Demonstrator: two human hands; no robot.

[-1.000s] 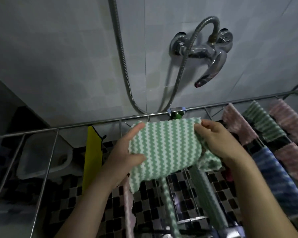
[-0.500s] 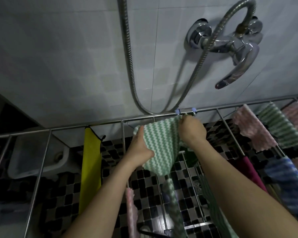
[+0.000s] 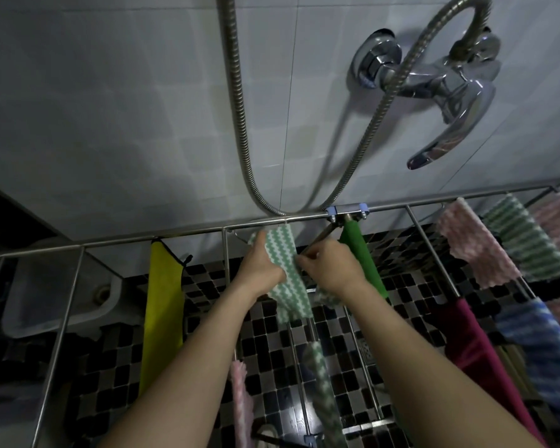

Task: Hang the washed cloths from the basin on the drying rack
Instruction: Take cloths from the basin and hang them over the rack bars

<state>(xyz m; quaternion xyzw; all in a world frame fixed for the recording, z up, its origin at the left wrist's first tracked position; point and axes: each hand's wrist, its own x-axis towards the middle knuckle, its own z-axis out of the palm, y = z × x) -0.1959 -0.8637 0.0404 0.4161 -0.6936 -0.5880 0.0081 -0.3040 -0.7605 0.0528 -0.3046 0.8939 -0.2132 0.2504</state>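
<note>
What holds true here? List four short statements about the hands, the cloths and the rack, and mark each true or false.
1. The left hand and the right hand both hold the green-and-white cloth. True.
2. The yellow cloth hangs to the right of the hands. False: it hangs to their left.
3. The shower hose loops down to the top rail of the drying rack. True.
4. The plain green cloth lies on the floor. False: it hangs from the rack beside the right hand.
</note>
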